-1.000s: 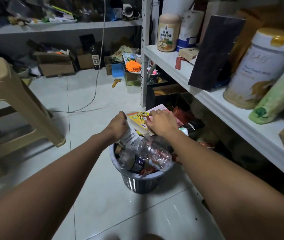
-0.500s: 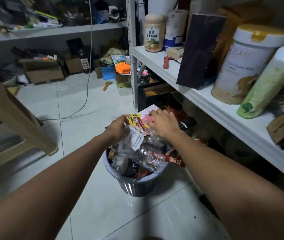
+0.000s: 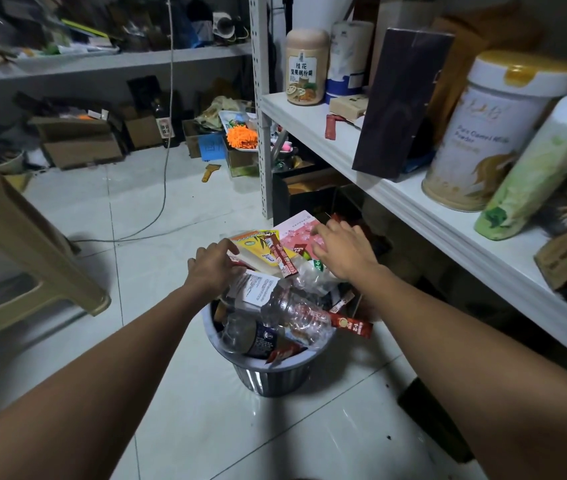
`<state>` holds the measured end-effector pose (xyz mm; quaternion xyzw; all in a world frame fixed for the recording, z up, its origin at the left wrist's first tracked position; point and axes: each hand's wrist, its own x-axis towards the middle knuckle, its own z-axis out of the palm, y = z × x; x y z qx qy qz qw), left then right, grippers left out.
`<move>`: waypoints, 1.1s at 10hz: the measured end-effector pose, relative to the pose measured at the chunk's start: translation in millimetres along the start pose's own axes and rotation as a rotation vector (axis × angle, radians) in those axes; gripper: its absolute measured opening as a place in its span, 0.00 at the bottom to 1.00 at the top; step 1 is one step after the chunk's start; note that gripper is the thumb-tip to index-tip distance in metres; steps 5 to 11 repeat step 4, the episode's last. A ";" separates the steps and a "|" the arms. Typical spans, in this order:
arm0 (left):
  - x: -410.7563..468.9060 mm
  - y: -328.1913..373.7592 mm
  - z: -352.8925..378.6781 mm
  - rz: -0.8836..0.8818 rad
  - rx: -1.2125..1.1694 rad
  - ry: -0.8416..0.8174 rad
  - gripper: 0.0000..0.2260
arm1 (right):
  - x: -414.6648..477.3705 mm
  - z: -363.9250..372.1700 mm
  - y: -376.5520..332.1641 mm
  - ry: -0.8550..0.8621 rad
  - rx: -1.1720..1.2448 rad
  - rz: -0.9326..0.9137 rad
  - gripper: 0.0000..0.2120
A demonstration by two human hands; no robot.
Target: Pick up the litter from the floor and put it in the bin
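Note:
A small grey ribbed bin (image 3: 271, 377) stands on the white tiled floor, heaped above its rim with litter. Clear crushed plastic bottles (image 3: 285, 313) and red sachets (image 3: 351, 327) lie on top, with a yellow packet (image 3: 258, 242) and a pink packet (image 3: 297, 230) at the far side. My left hand (image 3: 211, 266) hovers over the bin's left edge, fingers spread, by a white leaflet (image 3: 258, 284). Over the pink packet and a clear wrapper is my right hand (image 3: 342, 251), fingers apart and holding nothing.
A white metal shelf (image 3: 396, 199) with tins, a dark box and bottles runs along the right. A tan plastic stool (image 3: 22, 237) stands at the left. Cardboard boxes (image 3: 78, 143) and clutter line the far wall; a cable (image 3: 164, 188) trails across the floor.
Both hands have opened and lifted slightly off the packets they were pressing into the bin. The litter now rests on the heap by itself.

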<state>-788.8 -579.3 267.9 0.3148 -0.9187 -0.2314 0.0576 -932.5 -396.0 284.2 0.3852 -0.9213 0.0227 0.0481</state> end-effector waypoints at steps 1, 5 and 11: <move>-3.1 -4.2 1.4 0.008 0.008 0.013 0.15 | -0.4 -0.6 -2.4 0.002 0.005 0.003 0.19; -16.5 -17.8 -14.6 0.084 0.151 0.022 0.15 | -6.7 -12.9 -15.2 -0.005 0.052 -0.028 0.19; -16.5 -17.8 -14.6 0.084 0.151 0.022 0.15 | -6.7 -12.9 -15.2 -0.005 0.052 -0.028 0.19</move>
